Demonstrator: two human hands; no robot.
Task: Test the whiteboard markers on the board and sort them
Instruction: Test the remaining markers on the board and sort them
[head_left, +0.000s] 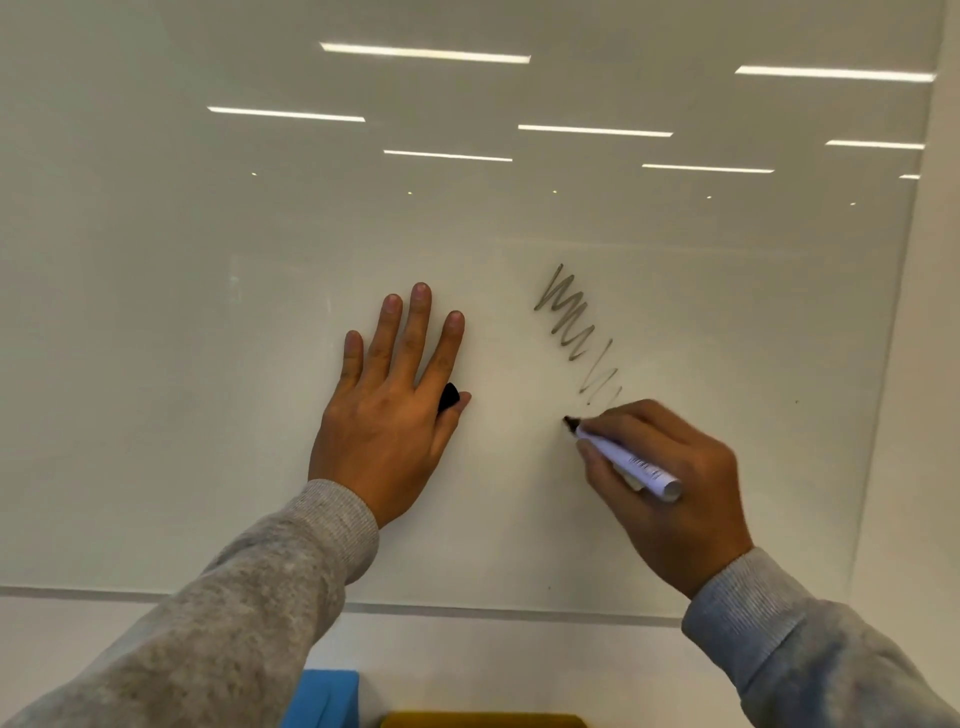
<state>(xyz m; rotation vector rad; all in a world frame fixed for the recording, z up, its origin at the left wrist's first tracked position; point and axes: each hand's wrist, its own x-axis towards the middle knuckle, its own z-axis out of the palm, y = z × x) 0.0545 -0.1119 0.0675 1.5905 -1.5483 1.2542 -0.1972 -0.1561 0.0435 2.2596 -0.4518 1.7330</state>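
Observation:
A glass whiteboard fills the view. My right hand grips a white marker whose black tip touches the board just below a faint grey zigzag scribble. The scribble fades toward its lower end. My left hand lies flat on the board with straight fingers, and the marker's black cap is pinched between its thumb and palm.
The board's lower edge runs across the view above a white wall. Below it, at the bottom of the frame, the top of a blue container and of a yellow container show. Ceiling lights reflect in the glass.

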